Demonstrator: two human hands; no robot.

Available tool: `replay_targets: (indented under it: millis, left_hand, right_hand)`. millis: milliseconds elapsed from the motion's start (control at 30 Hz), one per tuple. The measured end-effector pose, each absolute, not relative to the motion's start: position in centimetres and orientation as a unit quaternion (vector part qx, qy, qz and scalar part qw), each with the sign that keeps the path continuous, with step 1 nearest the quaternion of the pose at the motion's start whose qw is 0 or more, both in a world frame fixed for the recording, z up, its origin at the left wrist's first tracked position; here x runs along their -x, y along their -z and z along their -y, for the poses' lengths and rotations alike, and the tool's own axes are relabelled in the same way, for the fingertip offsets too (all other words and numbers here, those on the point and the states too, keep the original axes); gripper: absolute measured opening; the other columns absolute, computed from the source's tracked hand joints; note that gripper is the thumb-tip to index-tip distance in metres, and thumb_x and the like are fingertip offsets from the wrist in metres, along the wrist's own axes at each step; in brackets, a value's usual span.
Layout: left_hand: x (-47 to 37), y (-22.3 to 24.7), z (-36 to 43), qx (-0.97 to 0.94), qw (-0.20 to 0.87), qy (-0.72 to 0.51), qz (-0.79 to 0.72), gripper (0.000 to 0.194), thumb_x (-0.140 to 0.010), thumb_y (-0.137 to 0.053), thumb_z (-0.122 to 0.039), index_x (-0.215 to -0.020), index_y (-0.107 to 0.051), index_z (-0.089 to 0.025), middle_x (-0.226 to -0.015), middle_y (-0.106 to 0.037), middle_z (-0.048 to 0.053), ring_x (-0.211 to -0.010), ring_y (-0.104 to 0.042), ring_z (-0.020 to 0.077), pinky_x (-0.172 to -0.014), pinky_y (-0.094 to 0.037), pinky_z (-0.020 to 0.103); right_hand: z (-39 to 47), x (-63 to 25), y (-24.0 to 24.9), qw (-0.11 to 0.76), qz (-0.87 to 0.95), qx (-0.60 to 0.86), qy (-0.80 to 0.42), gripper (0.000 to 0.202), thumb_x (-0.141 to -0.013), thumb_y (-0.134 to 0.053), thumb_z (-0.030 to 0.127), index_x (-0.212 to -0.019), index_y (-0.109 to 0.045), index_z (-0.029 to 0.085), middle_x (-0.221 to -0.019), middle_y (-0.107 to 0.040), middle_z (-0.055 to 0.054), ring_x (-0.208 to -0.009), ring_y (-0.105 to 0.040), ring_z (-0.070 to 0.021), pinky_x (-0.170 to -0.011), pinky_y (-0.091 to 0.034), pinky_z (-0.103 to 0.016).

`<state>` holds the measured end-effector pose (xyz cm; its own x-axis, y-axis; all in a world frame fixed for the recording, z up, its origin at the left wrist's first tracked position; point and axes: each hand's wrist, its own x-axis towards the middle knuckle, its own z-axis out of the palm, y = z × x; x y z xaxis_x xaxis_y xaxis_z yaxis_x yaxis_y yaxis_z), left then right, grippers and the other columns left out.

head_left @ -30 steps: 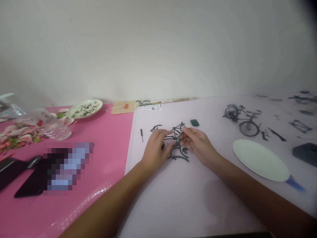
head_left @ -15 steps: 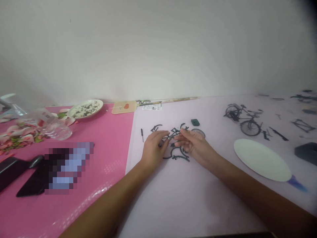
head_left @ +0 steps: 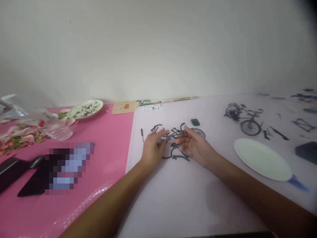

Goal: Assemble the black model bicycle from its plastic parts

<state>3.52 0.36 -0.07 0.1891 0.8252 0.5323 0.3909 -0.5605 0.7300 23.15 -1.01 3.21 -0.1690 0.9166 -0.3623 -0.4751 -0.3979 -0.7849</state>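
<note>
My left hand [head_left: 154,147] has its thumb and fingers closed on a thin dark model bicycle part [head_left: 173,134]. Across from it, my right hand [head_left: 194,143] pinches the other end of that part between thumb and fingers. Curved black pieces [head_left: 177,155] lie on the white cloth below and between the hands. A spoked wheel [head_left: 199,133] shows behind my right hand, with a dark green block [head_left: 195,122] above it. Left of my left hand lies a small screwdriver [head_left: 142,134].
An assembled model bicycle [head_left: 244,119] stands at the right, near a white oval plate [head_left: 262,159] and scattered dark parts. On the pink left side are a phone [head_left: 66,168], a clear bottle [head_left: 58,127], flowers, a dish [head_left: 86,109] and a fly swatter [head_left: 125,107].
The hands have shifted slightly, and my right hand has moved a little to the right with its fingers. More of the dark part shows between them.
</note>
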Motion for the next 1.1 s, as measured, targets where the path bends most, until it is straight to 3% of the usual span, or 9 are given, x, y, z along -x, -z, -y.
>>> replay_targets:
  millis: [267,467,567,833,1100]
  left_hand:
    - [-3.52,0.25,-0.49,-0.724,0.249,-0.487,-0.421,0.028,-0.095,-0.066,-0.014,-0.118,-0.075,-0.026,-0.122,-0.079,0.006,-0.126,-0.070,0.0252,-0.118,-0.047,0.049]
    - [-3.52,0.18,-0.48,-0.714,0.258,-0.490,-0.429,0.025,-0.095,-0.067,-0.017,-0.117,-0.076,-0.026,-0.121,-0.079,0.005,-0.123,-0.071,0.0252,-0.117,-0.049,0.050]
    - [-3.47,0.17,-0.52,-0.712,0.261,-0.492,-0.427,0.025,-0.095,-0.068,-0.018,-0.117,-0.076,-0.027,-0.122,-0.079,0.006,-0.122,-0.072,0.0259,-0.116,-0.050,0.052]
    - [-3.39,0.27,-0.63,-0.708,0.274,-0.491,-0.426,0.026,-0.094,-0.068,-0.017,-0.117,-0.077,-0.027,-0.124,-0.078,0.005,-0.123,-0.071,0.0261,-0.114,-0.052,0.051]
    - [-3.42,0.26,-0.63,-0.700,0.277,-0.487,-0.443,0.024,-0.096,-0.068,-0.022,-0.118,-0.077,-0.026,-0.124,-0.078,0.006,-0.120,-0.072,0.0263,-0.111,-0.055,0.048]
  right_hand:
    - [1.03,-23.09,-3.44,0.482,0.271,0.426,-0.716,0.041,-0.102,-0.060,0.041,-0.081,-0.079,0.012,-0.073,-0.080,-0.009,-0.051,-0.072,-0.0156,-0.041,-0.050,-0.019]
    - [1.06,-23.05,-3.70,0.472,0.261,0.437,-0.720,0.041,-0.101,-0.061,0.042,-0.082,-0.080,0.011,-0.073,-0.080,-0.010,-0.050,-0.071,-0.0140,-0.036,-0.044,-0.017]
    - [1.09,-23.14,-3.67,0.471,0.257,0.437,-0.722,0.039,-0.100,-0.063,0.043,-0.083,-0.080,0.012,-0.073,-0.080,-0.009,-0.049,-0.070,-0.0130,-0.034,-0.040,-0.017]
    - [1.11,-23.24,-3.50,0.466,0.265,0.443,-0.719,0.035,-0.096,-0.068,0.045,-0.084,-0.080,0.014,-0.074,-0.080,-0.008,-0.048,-0.069,-0.0136,-0.039,-0.046,-0.020]
    - [1.00,-23.39,-3.24,0.479,0.295,0.442,-0.699,0.043,-0.095,-0.067,0.054,-0.084,-0.079,0.014,-0.072,-0.079,-0.009,-0.045,-0.067,-0.0141,-0.035,-0.040,-0.021]
